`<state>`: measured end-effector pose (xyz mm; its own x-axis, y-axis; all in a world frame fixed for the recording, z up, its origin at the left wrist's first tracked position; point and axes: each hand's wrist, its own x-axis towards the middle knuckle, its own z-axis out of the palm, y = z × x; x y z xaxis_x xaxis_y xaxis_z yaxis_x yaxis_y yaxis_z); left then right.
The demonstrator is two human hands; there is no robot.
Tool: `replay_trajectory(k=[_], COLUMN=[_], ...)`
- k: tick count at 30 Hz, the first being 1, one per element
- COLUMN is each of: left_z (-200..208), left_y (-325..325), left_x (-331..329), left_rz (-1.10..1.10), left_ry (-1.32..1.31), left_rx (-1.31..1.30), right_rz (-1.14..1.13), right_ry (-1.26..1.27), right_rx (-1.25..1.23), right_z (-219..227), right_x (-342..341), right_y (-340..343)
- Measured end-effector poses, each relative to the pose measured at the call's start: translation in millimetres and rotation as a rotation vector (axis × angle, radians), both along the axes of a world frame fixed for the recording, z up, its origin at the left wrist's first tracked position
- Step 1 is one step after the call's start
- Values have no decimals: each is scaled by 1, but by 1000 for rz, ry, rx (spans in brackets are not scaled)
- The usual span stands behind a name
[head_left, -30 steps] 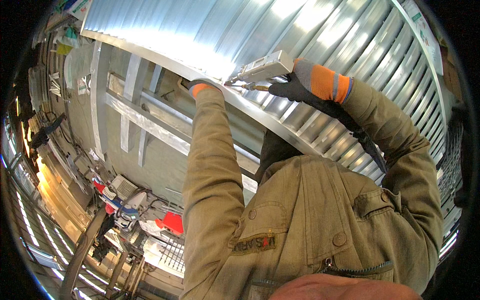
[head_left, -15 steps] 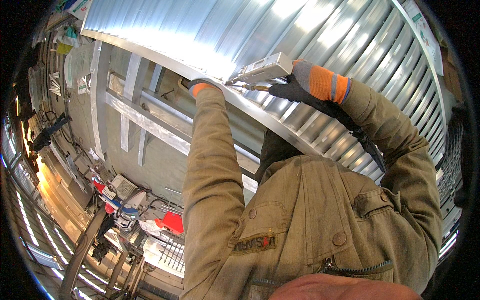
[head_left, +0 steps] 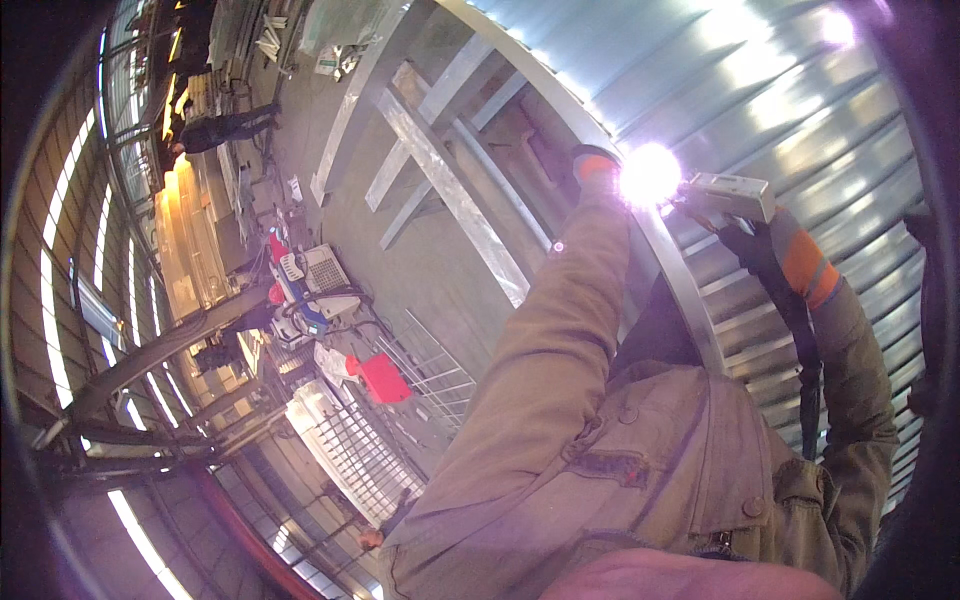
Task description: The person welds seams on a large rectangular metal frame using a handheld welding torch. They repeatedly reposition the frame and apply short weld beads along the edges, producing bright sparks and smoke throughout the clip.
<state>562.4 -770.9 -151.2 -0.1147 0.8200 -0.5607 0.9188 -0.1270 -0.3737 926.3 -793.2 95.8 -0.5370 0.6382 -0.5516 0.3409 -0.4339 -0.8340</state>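
My right hand (head_left: 778, 250), in a black, grey and orange glove, is closed around a welding torch (head_left: 735, 194) with a silver box-shaped body. At the torch's tip a blinding white glare (head_left: 650, 176) covers the spot on the metal frame edge (head_left: 688, 290) of a large ribbed metal panel (head_left: 800, 130). Just left of the glare, my gloved left hand (head_left: 597, 170) is at the same frame edge. Its fingers are mostly hidden by the edge and the glare, so their grip does not show. A dark hose or cable hangs below my right hand.
Metal beams (head_left: 450, 175) form a rack left of the panel. Farther left are a red box (head_left: 383, 379), a white wire grid (head_left: 365, 450) and cluttered equipment (head_left: 315, 290). A person in dark clothes (head_left: 225, 130) stands at the far left.
A bright glare has appeared at the torch tip. The view has swung leftward, so the panel, both hands and the torch now lie farther right in the picture.
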Motion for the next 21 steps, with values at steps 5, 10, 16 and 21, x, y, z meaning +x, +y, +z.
replay_trajectory(k=[5, 10, 16, 21], left_z=[-17, -37, -26, 18], left_y=[2, 7, 8, 13], left_x=[0, 1, 2, 8], left_rz=[42, 64, 45, 206], left_ry=[-35, -70, -32, -89], left_rx=[45, 76, 139, -29], right_rz=[19, 20, 30, 20], right_ry=[7, 3, 12, -69], right_rx=[44, 41, -76, -149], right_z=[-5, -20, 4, 22], right_x=[5, 4, 8, 2], right_y=[-4, -3, 1, 5])
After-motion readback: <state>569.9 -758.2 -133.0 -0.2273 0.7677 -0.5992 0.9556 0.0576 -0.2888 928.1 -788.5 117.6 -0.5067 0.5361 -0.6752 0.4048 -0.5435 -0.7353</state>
